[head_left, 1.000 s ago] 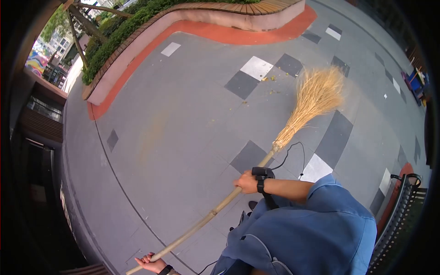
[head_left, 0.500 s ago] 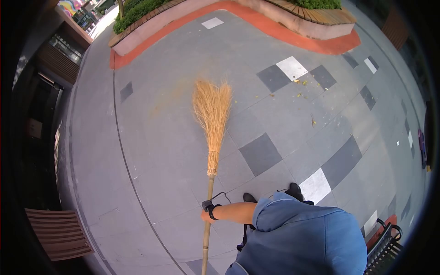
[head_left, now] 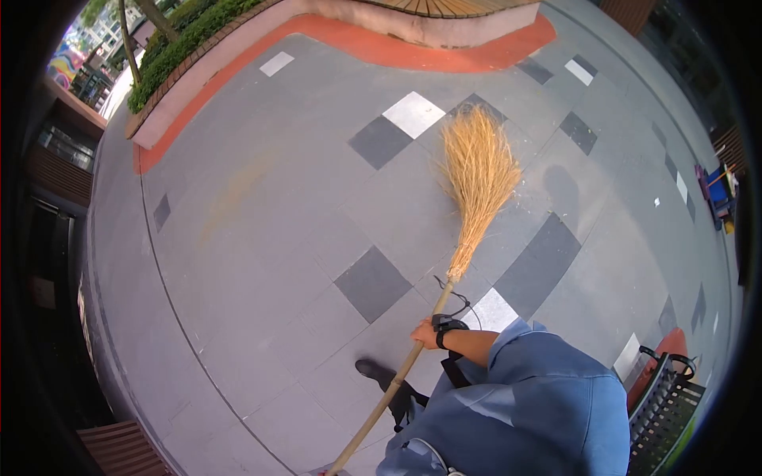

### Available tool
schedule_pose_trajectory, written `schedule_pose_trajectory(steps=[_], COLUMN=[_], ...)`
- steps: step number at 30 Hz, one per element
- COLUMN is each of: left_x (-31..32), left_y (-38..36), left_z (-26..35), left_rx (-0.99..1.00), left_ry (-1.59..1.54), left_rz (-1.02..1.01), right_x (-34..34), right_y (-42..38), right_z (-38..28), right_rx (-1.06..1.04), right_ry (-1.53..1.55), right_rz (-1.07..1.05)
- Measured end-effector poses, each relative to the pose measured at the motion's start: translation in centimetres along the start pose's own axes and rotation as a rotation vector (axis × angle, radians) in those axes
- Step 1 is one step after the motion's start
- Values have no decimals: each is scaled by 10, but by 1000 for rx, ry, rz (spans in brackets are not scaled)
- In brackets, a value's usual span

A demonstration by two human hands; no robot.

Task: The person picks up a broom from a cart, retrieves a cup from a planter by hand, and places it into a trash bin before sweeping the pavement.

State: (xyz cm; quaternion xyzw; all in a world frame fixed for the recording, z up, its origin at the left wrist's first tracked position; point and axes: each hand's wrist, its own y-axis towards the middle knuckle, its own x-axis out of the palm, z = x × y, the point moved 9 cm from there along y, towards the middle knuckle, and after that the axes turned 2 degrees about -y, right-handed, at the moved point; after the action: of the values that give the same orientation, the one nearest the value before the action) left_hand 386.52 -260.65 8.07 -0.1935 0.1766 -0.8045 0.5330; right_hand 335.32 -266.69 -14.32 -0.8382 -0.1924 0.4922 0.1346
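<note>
My right hand [head_left: 426, 333], with a black band and a small device at the wrist, is closed around the bamboo handle of a straw broom [head_left: 480, 170]. The broom slants from the bottom edge up to the right, its bristles spread on the grey paving near a dark tile. A thin black cord loops beside the handle. At the bottom edge, a tiny reddish patch by the handle's end may be part of my left hand; its fingers cannot be made out.
A curved planter [head_left: 444, 32] with a wooden seat and a red border lies ahead. A black metal bench [head_left: 667, 416] stands at the lower right, a slatted wooden bench [head_left: 127, 448] at the lower left. Blue and purple items [head_left: 718, 194] are at the far right.
The broom head has swung to the right across the paving, and my right hand has moved right and up with it. The view has shifted; one shoe now shows further left.
</note>
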Motion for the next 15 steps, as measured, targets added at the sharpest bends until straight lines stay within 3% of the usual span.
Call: schedule_pose_trajectory(steps=[2, 4, 5, 6, 7, 8, 10, 12, 15], left_x=[52, 84, 93, 107, 119, 126, 132, 125, 69], left_y=[-73, -175, -220, -267, -303, -310, -317, -292, -225], left_z=[-75, -148, -176, -187, -185, -184, -174, -160, -125], left_rx=[-159, -491, -610, -677, -706, -689, -689, -621, -478], left_ry=[81, 67, 118, 189, 230, 205, 192, 140, 43], left_rz=[-241, -471, -543, -660, -718, -706, -821, -804, -635], right_x=[-13, -24, 12, -29, -63, -126, -144, -141, -128], right_y=[-59, -120, -138, -174, -200, -224, -237, -230, -199], right_z=[99, 204, 284, 312, 323, 290, 280, 261, 189], right_rx=[151, 404, 470, 604, 612, 572, 512, 479, 241], right_ry=[-154, -369, -410, -312, -310, -340, -252, -224, -247], right_rz=[-32, -281, -262, -228, -125, -29, 113, 198, 99])
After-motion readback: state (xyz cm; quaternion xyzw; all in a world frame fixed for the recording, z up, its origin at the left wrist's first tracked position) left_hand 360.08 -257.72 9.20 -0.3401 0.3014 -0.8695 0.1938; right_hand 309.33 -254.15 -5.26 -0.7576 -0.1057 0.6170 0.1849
